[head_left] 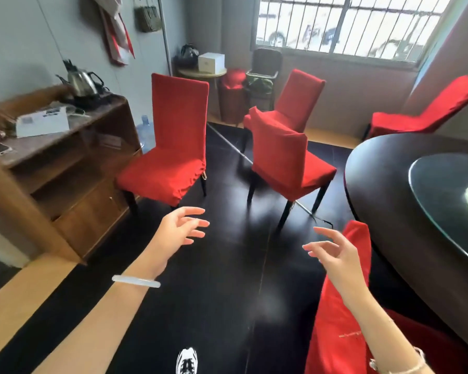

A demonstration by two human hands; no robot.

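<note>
My left hand (pixel 180 229) reaches forward over the black floor with fingers spread and relaxed, holding nothing; a pale bangle (pixel 135 281) sits on its wrist. My right hand (pixel 333 255) is also raised with loose fingers, empty, just in front of a red-covered chair back (pixel 341 306) at the lower right. Ahead stand two red-covered chairs: one (pixel 173 147) beside the cabinet, one (pixel 287 157) turned away in mid-floor with its cover slipping at the top.
A wooden cabinet (pixel 73 168) at left carries a kettle (pixel 83 82), papers and a phone. A dark round table (pixel 405 201) with a glass turntable fills the right. More red chairs (pixel 300 98) (pixel 427 109) stand near the barred window. A thin pole lies on the floor.
</note>
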